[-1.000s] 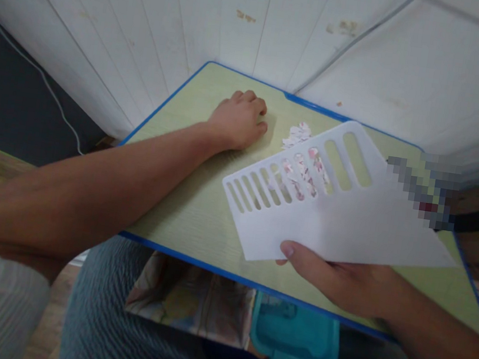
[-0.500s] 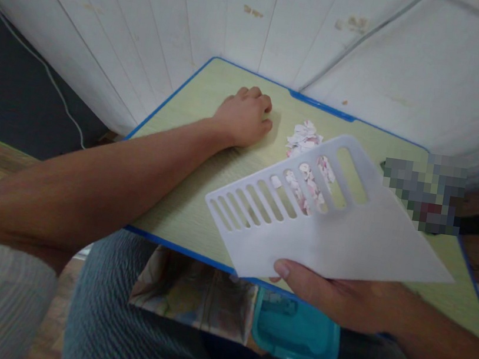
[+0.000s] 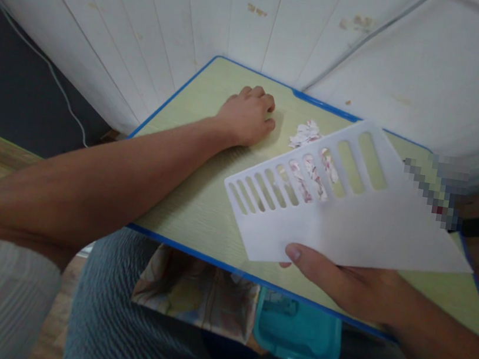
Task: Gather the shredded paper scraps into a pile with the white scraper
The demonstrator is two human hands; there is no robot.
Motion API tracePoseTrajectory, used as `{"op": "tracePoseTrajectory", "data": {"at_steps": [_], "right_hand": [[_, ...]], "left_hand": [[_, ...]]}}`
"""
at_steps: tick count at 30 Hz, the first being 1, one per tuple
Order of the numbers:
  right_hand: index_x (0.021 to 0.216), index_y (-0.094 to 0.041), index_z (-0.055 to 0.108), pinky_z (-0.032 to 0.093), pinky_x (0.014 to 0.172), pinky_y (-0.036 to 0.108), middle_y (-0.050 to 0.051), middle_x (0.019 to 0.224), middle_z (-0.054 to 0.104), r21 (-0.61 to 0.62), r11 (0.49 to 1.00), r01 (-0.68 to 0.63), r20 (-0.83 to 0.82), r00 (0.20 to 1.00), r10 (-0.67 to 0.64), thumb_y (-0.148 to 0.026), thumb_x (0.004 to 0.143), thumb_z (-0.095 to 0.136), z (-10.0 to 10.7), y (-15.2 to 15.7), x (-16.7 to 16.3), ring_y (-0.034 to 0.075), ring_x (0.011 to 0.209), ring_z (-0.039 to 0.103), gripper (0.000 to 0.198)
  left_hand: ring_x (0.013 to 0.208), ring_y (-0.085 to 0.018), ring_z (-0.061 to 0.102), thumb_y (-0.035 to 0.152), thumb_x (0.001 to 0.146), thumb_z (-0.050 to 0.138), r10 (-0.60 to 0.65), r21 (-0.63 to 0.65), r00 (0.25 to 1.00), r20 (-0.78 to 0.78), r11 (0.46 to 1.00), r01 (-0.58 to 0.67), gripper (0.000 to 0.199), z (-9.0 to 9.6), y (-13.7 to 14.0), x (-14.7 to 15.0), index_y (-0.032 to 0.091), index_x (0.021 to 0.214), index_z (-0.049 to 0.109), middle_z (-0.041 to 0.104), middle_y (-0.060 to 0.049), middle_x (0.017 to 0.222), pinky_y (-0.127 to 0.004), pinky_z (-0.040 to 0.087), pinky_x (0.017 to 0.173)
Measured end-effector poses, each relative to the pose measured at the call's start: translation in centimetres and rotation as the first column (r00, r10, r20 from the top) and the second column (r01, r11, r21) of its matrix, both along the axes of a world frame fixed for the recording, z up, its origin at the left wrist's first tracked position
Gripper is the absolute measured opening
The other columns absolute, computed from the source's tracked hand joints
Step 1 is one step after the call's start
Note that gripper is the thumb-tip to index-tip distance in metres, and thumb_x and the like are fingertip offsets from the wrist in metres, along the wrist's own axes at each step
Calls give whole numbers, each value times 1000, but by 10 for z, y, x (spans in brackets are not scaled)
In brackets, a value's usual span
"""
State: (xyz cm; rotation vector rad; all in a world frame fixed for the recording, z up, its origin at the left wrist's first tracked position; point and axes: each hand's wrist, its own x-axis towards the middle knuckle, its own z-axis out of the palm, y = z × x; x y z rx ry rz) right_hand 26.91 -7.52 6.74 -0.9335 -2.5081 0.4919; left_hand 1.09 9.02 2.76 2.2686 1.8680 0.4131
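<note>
Teal tub, contents unclear, below white board in right hand

Two hands: left, right. In the right fingers, one board with ten slots. Under the left fingers, one counter. Just right of the left fingers, scraps, too overlapped to number. Below the right fingers, one tub and, farther left, one bag. Beyond the fingers, one diagonal cable; well left of them, one more.
</note>
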Motion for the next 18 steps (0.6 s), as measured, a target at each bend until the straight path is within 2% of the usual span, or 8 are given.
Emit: {"op": "tracePoseTrajectory", "data": {"at_steps": [5,11,15,18], "right_hand": [[90,-42,90,67,123,52,2,97,91,26,999,-30,19,999,29,-46,106,72,-2,-2,0,37,150,74,24],[105,-39,92,65,124,48,3,107,92,41,994,-99,-46,994,101,-39,105,72,-5,-2,-1,36,148,75,20],[110,-39,93,70,112,45,2,102,91,-30,995,-99,-95,991,95,-39,103,76,-7,-4,2,36,133,82,17],[89,-40,89,73,95,44,1,86,87,-144,989,11,-190,981,-38,-45,99,86,-9,0,8,34,101,87,11]], "left_hand": [[157,-32,48,31,117,52,-3,1,1000,23,1000,3,43,0,0,1,18,155,69,60,-13,170,-49,40,137],[161,-40,52,26,112,62,-6,21,1000,10,1000,6,44,-2,5,1,13,154,73,62,-22,167,-52,43,132],[160,-40,53,26,114,62,-10,36,1000,16,999,10,43,-3,6,1,13,153,74,63,-23,166,-53,44,132],[160,-40,53,26,115,60,-14,30,1000,2,999,14,44,-1,5,1,11,154,72,63,-24,166,-53,45,132]]}}
